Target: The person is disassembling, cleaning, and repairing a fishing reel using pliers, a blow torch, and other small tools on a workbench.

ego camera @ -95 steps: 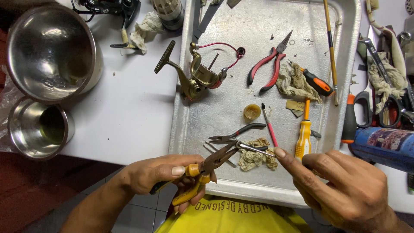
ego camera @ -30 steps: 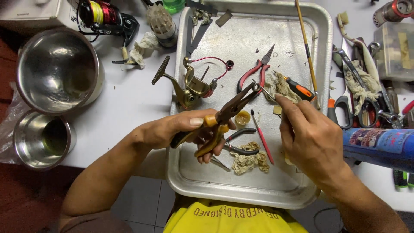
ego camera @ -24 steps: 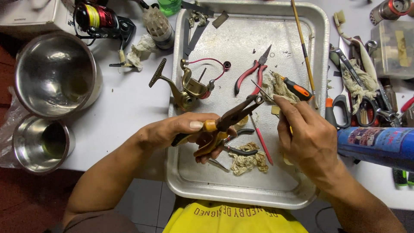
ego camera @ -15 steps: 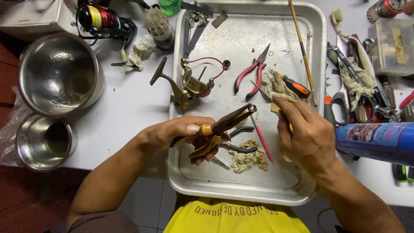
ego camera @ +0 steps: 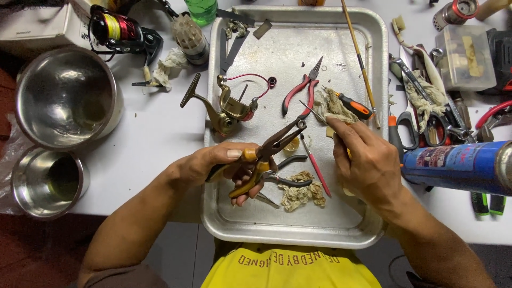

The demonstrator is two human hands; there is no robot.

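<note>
My left hand (ego camera: 221,165) grips long-nose pliers (ego camera: 272,146) with yellow-brown handles, their jaws pointing up and right over the metal tray (ego camera: 373,53). My right hand (ego camera: 368,160) hovers over the tray's right side, its fingertips pinching a thin metal rod (ego camera: 313,113) that slants up and left beside a dirty rag (ego camera: 330,104). The plier tips lie just left of those fingers. A gold fishing reel body (ego camera: 229,109) with a red wire lies on the tray above my left hand.
Also on the tray are red-handled pliers (ego camera: 298,90), an orange-handled screwdriver (ego camera: 354,109), a thin red tool (ego camera: 316,165) and a crumpled cloth (ego camera: 301,194). Two steel bowls (ego camera: 64,96) stand left. A blue spray can (ego camera: 458,168), scissors (ego camera: 410,125) and rags lie right.
Both hands have moved from the tray's near edge up to its middle. The pliers now point toward my right fingers, which have lifted the thin rod near the rag.
</note>
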